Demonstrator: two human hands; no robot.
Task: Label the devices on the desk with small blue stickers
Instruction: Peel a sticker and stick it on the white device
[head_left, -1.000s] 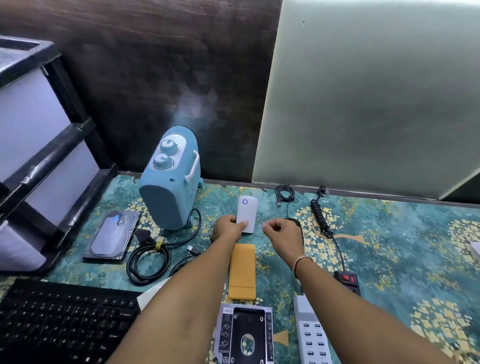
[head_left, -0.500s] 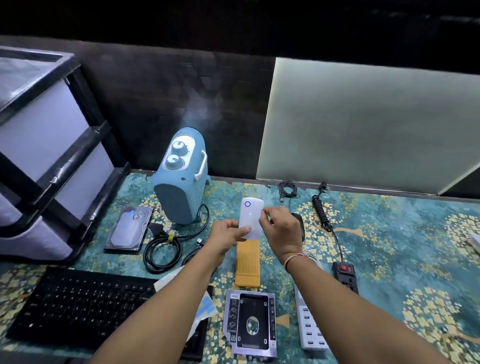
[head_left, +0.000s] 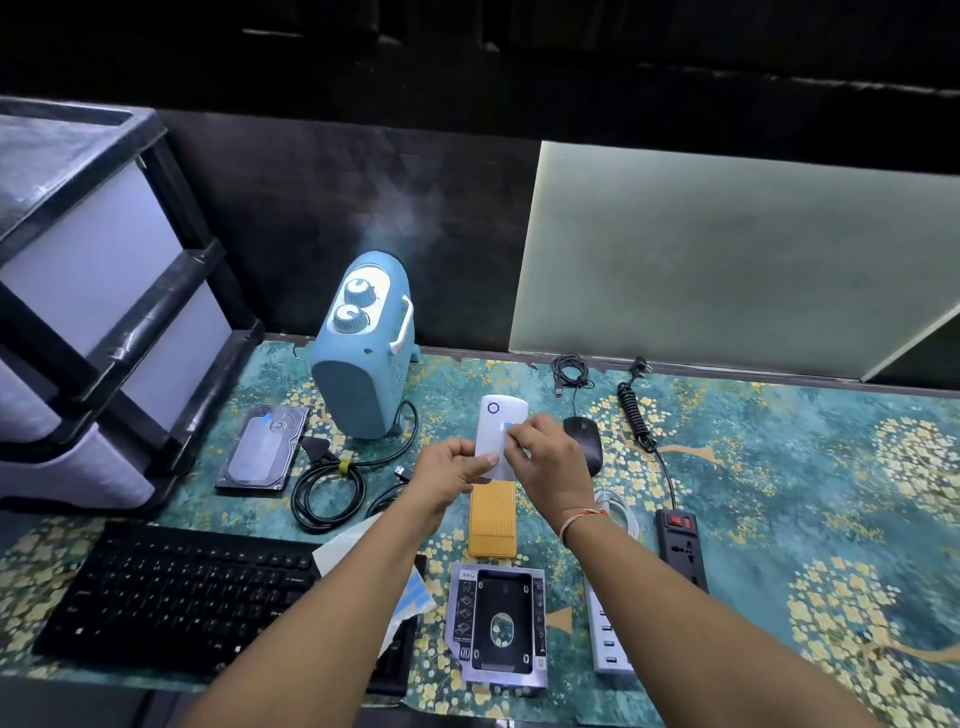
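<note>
Status: pressing sticker (head_left: 508, 427) onto power bank (head_left: 493, 415).

Changes over the last second:
- Lifted clear of desk (head_left: 779, 467). Previously lying flat beyond yellow case (head_left: 492, 519); now held just above it, ring-light end pointing away.
- Gripped at the lower left edge by left hand (head_left: 457, 475): thumb flat on the white face, remaining fingers curled behind. Same hold as half a second ago, only higher.
- Closed in with right hand (head_left: 550, 462), from beside the right edge to over the face. Fingertips bunched together and pinching or pressing the small blue sticker against the face near its right edge.
- Cannot tell whether stuck down along its full area or attached at one corner only.

Meaning for the task:
- Judged as mid-application on this device, not yet complete.
- Already labelled, by the blue patch on top: hard drive (head_left: 265, 447).
- No label visible on heater (head_left: 363, 353), mouse (head_left: 584, 441), yellow case, caddy (head_left: 498, 629) or keyboard (head_left: 171, 597).
- Sticker sheet (head_left: 410, 592) lying at the right end of the keyboard, partly under the left forearm, within reach.

Next, as a recommendation: rub flat with one fingertip, confirm no raised corner, set down, then return to the sheet.
</note>
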